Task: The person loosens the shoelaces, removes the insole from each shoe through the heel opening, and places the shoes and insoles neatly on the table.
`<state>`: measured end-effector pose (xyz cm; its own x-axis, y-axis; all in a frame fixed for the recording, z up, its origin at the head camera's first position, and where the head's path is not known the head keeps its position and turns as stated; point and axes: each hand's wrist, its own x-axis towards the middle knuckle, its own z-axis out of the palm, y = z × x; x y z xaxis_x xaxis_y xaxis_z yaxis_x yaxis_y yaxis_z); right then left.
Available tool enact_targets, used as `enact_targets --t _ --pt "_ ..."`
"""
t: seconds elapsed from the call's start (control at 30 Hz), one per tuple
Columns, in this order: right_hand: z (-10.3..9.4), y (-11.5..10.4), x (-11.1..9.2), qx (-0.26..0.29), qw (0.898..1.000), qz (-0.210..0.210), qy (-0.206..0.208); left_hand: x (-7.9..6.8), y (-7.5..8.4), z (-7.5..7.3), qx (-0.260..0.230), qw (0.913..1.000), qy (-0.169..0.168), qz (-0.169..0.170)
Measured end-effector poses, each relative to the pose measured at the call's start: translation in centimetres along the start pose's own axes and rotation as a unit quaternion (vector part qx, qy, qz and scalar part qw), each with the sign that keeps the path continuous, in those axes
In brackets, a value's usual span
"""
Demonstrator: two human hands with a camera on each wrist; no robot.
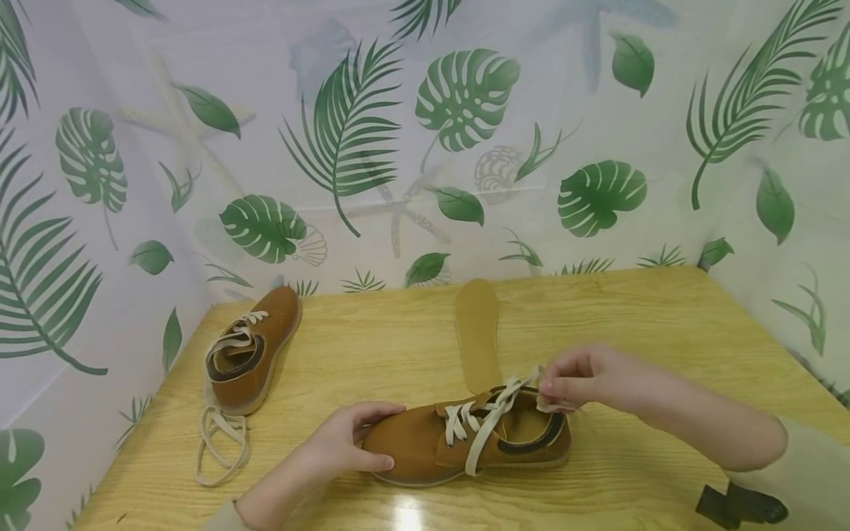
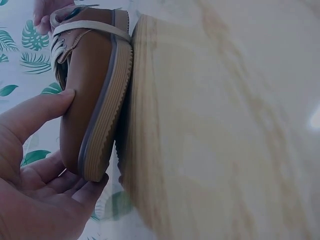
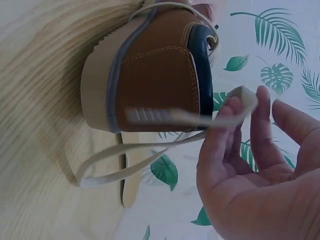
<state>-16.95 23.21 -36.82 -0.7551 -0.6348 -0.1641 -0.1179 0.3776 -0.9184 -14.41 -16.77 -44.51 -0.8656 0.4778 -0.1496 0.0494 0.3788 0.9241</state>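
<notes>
Toward the near side of the tabletop [image 1: 631,317], the shoe [image 1: 415,442] is resting on its sole, toe pointing left. Around that toe the left hand [image 1: 345,442] is gripping, thumb pressing the near side and fingers curling round the other, spread only as far as the toe needs. By the opening at the right, the right hand [image 1: 591,380] is holding the lace [image 1: 488,428] in bent, closely gathered fingers; just how the strand is sitting between them I cannot tell. Part of the lace is sagging over the shoe's near side. Just beyond, the insole [image 1: 477,332] is lying flat; at the far left, a second shoe [image 1: 271,361] is standing.

Since the fingers are keeping a light-looking hold, the lace could slip free under a sharp pull. Its slack could be twisting or snagging at the eyelets. Because nothing is steadying the heel, a sideways tug could swing the shoe into the insole.
</notes>
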Motion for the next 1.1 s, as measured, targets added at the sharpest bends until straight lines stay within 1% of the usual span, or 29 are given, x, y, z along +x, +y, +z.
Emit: enact_targets --t 0.13,0.27,0.5,0.67,0.87,1.1 --pt "-0.3 -0.1 0.1 -0.021 1.000 -0.008 0.009 0.0 0.0 -0.1 -0.001 1.0000 0.000 -0.001" --pt "-0.4 -0.5 0.2 -0.025 1.000 -0.012 0.002 0.0 0.0 0.0 -0.003 1.0000 -0.001 0.000" --pt "-0.2 -1.4 0.9 -0.028 1.000 0.001 0.002 0.1 0.0 0.1 0.015 0.9997 -0.002 0.019" --pt "0.0 -2.3 1.5 -0.039 0.999 -0.003 0.003 0.1 0.0 0.1 0.014 0.9998 -0.002 0.015" --pt "0.5 -2.9 2.3 -0.030 1.000 -0.004 0.001 0.1 -0.2 0.0 0.016 0.9997 -0.004 0.018" --pt "1.3 -2.9 3.3 -0.024 1.000 -0.003 0.010 0.1 -0.2 0.1 0.015 0.9997 -0.006 0.020"
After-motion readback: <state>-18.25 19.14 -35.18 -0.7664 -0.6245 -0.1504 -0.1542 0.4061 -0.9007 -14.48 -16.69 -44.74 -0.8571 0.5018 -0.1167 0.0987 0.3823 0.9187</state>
